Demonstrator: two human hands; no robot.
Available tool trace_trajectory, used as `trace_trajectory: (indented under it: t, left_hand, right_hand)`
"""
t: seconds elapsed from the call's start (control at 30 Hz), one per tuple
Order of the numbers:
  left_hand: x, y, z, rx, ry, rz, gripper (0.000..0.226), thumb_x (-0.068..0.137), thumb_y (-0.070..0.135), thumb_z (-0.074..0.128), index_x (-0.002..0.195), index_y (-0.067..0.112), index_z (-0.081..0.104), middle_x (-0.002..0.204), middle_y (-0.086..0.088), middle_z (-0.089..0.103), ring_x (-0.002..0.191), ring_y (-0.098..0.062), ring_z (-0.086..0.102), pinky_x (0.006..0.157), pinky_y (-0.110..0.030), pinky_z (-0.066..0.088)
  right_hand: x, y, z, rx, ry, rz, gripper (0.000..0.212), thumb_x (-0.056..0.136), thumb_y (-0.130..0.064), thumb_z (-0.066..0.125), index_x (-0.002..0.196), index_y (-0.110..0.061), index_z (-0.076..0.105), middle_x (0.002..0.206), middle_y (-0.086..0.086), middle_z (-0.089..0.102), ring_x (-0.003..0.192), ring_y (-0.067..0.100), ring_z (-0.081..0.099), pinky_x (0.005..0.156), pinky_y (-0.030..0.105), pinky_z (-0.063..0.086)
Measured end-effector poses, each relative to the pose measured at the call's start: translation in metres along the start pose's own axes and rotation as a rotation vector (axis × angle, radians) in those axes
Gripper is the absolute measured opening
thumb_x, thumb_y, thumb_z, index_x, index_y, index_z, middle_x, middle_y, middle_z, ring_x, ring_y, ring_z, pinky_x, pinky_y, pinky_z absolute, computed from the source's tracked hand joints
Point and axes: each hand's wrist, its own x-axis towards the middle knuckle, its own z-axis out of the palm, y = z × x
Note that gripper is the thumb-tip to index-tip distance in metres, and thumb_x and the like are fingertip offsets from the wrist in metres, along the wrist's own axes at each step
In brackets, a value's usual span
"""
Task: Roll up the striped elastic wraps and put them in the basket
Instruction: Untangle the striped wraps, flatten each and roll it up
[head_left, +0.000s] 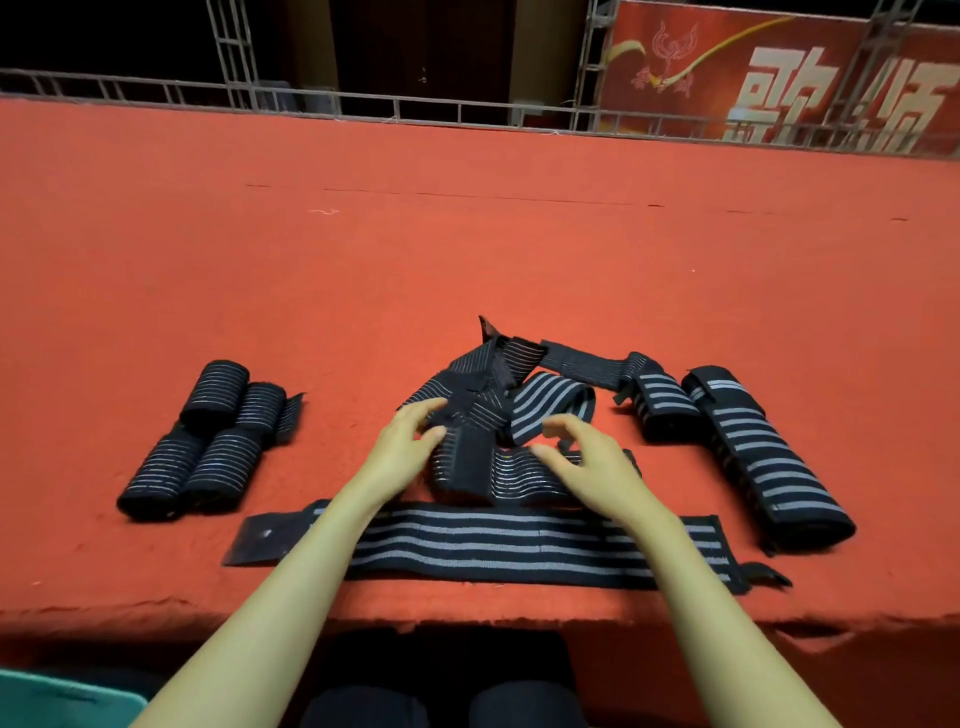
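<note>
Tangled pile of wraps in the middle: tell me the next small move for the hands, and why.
Probably pinch one loose end in the tangled pile with the left hand and draw that wrap free. The left hand touches the pile and the right hand hovers over it, neither plainly gripping, and the wraps overlap, so none can roll until separated.

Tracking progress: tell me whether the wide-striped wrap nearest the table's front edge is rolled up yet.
No, the wide-striped wrap lies flat, stretched out along the front edge of the red table.

Head camera, looking forward-down, close over table (156, 260).
</note>
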Motion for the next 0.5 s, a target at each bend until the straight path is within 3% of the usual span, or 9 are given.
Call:
trace_trajectory:
  t: [0.1, 0.2, 0.23, 0.33, 0.37, 0.43, 0.5]
  left_hand:
    - [0.001, 0.003, 0.006, -0.114, -0.102, 0.087, 0.027, 0.092, 0.012, 0.057, 0.118, 0.020, 0.061, 0.116, 0.004, 0.065, 0.107, -0.006, 0.058, 0.088, -0.010, 0.042]
    - [0.000, 0.009, 0.010, -0.559, -0.020, -0.048, 0.020, 0.096, 0.004, 0.046, 0.111, 0.013, 0.057, 0.107, -0.009, 0.064, 0.093, -0.017, 0.063, 0.070, -0.021, 0.055]
    - [0.002, 0.007, 0.009, -0.574, 0.045, -0.063, 0.021, 0.096, 0.001, 0.045, 0.110, 0.012, 0.056, 0.107, -0.011, 0.063, 0.091, -0.018, 0.063, 0.066, -0.022, 0.056]
    - [0.017, -0.006, 0.006, -0.181, 0.200, 0.011, 0.030, 0.088, -0.002, 0.056, 0.112, 0.015, 0.062, 0.113, -0.002, 0.060, 0.098, -0.015, 0.059, 0.084, -0.029, 0.052]
    - [0.023, -0.007, 0.005, -0.075, 0.184, 0.058, 0.035, 0.087, 0.000, 0.058, 0.118, 0.016, 0.061, 0.118, 0.001, 0.058, 0.098, -0.013, 0.056, 0.090, -0.024, 0.046]
    - [0.035, -0.002, 0.006, 0.017, 0.053, 0.171, 0.040, 0.089, 0.004, 0.058, 0.127, 0.018, 0.057, 0.127, 0.005, 0.052, 0.092, -0.011, 0.054, 0.085, -0.010, 0.036]
    - [0.050, 0.007, 0.010, 0.088, -0.115, 0.230, 0.040, 0.092, 0.011, 0.056, 0.131, 0.019, 0.053, 0.130, 0.007, 0.049, 0.093, -0.014, 0.054, 0.081, -0.010, 0.034]
  right_hand:
    - [0.011, -0.037, 0.025, 0.116, -0.123, -0.104, 0.056, 0.088, -0.046, 0.062, 0.136, -0.023, 0.045, 0.130, -0.009, 0.054, 0.121, 0.002, 0.048, 0.102, 0.022, 0.037]
    - [0.019, -0.050, 0.047, 0.065, -0.163, -0.099, 0.070, 0.086, -0.046, 0.064, 0.143, -0.021, 0.033, 0.130, -0.002, 0.053, 0.121, 0.012, 0.049, 0.100, 0.025, 0.037]
    - [0.020, -0.048, 0.052, 0.032, -0.147, -0.079, 0.068, 0.087, -0.042, 0.064, 0.143, -0.022, 0.032, 0.130, 0.001, 0.053, 0.121, 0.015, 0.049, 0.100, 0.029, 0.039]
    - [0.018, -0.035, 0.054, 0.019, -0.088, -0.070, 0.055, 0.091, -0.021, 0.058, 0.140, -0.025, 0.033, 0.126, 0.002, 0.054, 0.118, 0.018, 0.051, 0.097, 0.031, 0.041]
    - [0.016, -0.031, 0.051, 0.043, -0.076, -0.076, 0.053, 0.091, -0.017, 0.056, 0.139, -0.026, 0.034, 0.122, -0.002, 0.054, 0.114, 0.015, 0.052, 0.093, 0.028, 0.040]
    - [0.012, -0.024, 0.043, 0.067, -0.068, -0.079, 0.052, 0.092, -0.013, 0.054, 0.139, -0.026, 0.034, 0.116, -0.008, 0.050, 0.108, 0.009, 0.050, 0.089, 0.020, 0.035]
    - [0.007, -0.017, 0.035, 0.091, -0.052, -0.074, 0.051, 0.092, -0.013, 0.054, 0.138, -0.028, 0.036, 0.116, -0.012, 0.048, 0.108, 0.003, 0.048, 0.089, 0.014, 0.032]
